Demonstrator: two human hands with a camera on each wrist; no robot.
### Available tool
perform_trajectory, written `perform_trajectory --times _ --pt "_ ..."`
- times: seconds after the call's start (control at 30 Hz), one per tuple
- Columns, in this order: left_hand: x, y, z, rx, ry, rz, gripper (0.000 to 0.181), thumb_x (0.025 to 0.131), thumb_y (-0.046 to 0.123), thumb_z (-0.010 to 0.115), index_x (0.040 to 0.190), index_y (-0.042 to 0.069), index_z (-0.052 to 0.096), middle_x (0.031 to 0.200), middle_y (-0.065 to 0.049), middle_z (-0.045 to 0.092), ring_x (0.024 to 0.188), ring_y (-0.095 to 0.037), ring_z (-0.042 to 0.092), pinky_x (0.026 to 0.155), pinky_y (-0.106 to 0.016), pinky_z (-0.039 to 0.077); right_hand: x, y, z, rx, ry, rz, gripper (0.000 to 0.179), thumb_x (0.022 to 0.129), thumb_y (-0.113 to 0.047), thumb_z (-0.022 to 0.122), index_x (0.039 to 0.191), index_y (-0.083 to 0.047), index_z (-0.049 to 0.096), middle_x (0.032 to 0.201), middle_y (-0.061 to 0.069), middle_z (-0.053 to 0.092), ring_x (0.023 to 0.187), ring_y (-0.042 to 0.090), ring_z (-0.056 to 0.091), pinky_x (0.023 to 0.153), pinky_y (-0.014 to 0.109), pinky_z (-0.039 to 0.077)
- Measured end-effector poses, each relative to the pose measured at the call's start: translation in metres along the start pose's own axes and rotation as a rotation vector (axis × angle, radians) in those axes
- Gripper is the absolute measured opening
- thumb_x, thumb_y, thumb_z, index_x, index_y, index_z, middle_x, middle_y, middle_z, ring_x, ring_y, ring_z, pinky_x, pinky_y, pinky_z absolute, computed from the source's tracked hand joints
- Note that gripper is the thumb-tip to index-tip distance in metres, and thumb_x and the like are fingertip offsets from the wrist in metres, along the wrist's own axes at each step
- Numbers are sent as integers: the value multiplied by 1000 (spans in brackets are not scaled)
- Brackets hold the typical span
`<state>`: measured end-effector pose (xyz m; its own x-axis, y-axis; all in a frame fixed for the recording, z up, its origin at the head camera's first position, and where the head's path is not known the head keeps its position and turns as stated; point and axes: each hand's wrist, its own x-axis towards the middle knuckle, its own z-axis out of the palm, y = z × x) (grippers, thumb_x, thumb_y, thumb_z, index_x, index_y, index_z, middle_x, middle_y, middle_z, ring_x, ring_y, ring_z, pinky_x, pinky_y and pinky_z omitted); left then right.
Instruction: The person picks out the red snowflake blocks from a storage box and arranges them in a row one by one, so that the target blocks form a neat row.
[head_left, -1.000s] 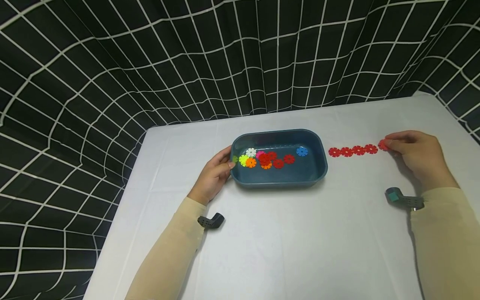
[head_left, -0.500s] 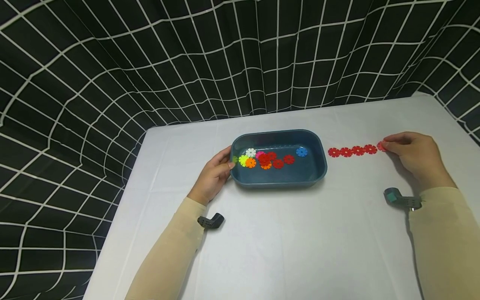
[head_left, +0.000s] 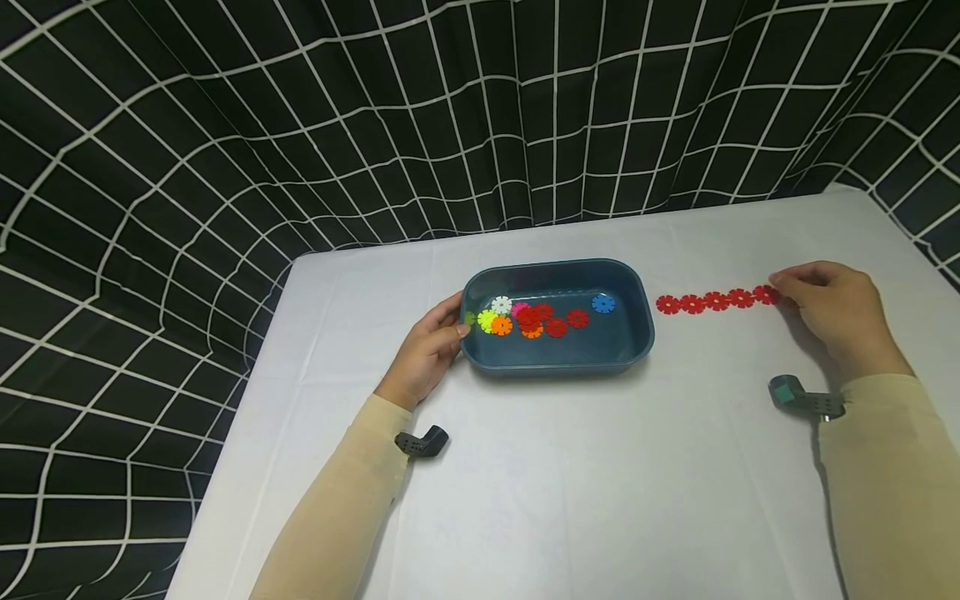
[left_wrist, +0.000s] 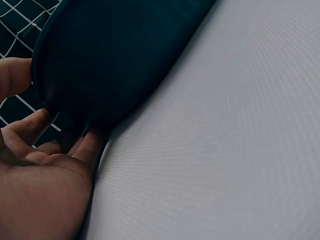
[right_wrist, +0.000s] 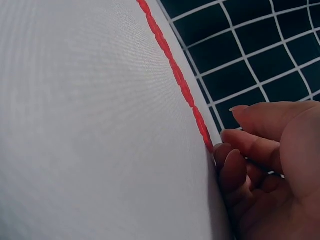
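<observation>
My left hand (head_left: 426,352) grips the left end of a dark blue plastic tray (head_left: 555,364), thumb at the rim and the other fingers against its outside wall in the left wrist view. Flower-shaped notched discs lie in the tray: a red cluster (head_left: 529,317), orange, yellow-green, white and pink ones at the left, and one blue disc (head_left: 603,303) apart. Right of the tray, several red snowflake discs (head_left: 717,301) lie flat in a line on the table. My right hand (head_left: 843,321) is at the line's right-end disc (head_left: 764,294), fingertips right beside its edge, loosely bent, with thumb and index finger apart.
A white cloth covers the table (head_left: 562,483). Behind it and along the left hangs a dark curtain (head_left: 420,125) with a white grid. Each sleeve bears a small dark wrist camera (head_left: 422,442).
The right hand has brought the end red disc left to join the line, then let go and drawn slightly back to the right. The left hand and tray stay put.
</observation>
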<state>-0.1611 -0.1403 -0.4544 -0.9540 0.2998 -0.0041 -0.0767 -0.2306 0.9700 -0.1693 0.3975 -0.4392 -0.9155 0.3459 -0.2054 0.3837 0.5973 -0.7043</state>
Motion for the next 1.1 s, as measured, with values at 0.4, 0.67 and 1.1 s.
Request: perform_trajectory --times 0.4,0.67,1.1 --pt "-1 2 1 -8 4 -10 60 107 -6 56 165 3 44 168 -8 45 155 -25 41 121 -40 40 -2 -2 -4 170 26 -11 65 109 -61 50 152 -13 58 137 9 57 111 15 57 73 6 48" --pt "-1 2 2 -4 13 -19 61 107 -5 56 165 3 43 168 -8 44 154 -23 41 121 -39 41 -13 -21 -9 420 2 4 69 101 -71 58 157 -32 53 144 -4 56 115 8 59 88 10 52" --pt "-1 3 2 -5 13 -17 60 107 -6 56 165 2 44 167 -8 45 154 -24 42 120 -38 41 -31 -58 7 992 -275 -306 51 113 -41 60 152 -11 52 140 11 60 113 25 70 87 25 61"
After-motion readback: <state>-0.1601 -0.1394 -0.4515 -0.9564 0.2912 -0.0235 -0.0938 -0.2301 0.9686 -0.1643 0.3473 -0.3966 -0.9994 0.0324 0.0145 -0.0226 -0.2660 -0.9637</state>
